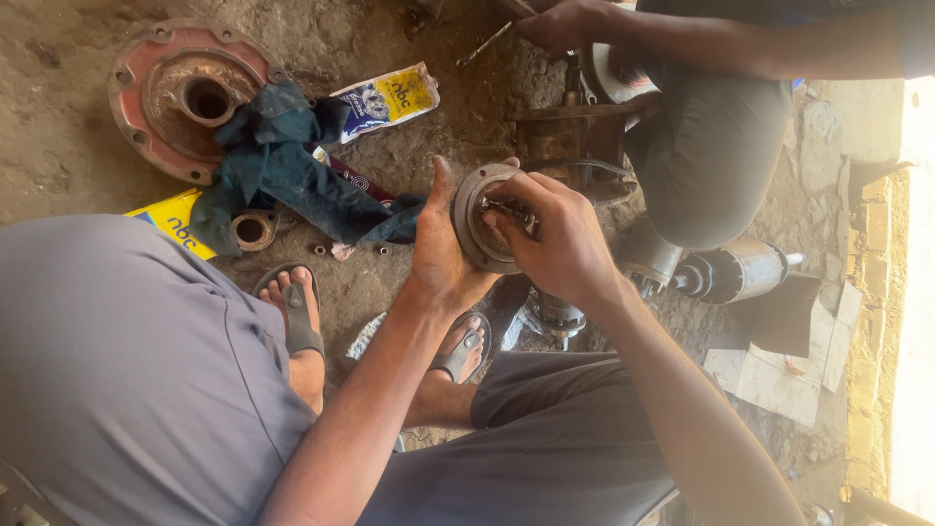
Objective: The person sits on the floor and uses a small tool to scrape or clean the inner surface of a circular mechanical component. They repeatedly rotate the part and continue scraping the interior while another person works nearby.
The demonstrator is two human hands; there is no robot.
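Note:
My left hand (440, 255) cups a round grey metal housing (474, 209) from behind, thumb up along its rim. My right hand (560, 239) presses its fingers into the open face of that housing, over the small metal parts at its centre. Both hands hold it above the dirt ground, in front of my knees. My sandalled feet (297, 317) rest on the ground below the hands.
A large red-rimmed metal hub (185, 93) lies at the upper left beside a dark blue rag (282, 166), yellow boxes (170, 219), a bearing ring (252, 231) and loose nuts. Another person's hand (565, 24) works at the top. A cylindrical motor part (735, 273) lies at the right.

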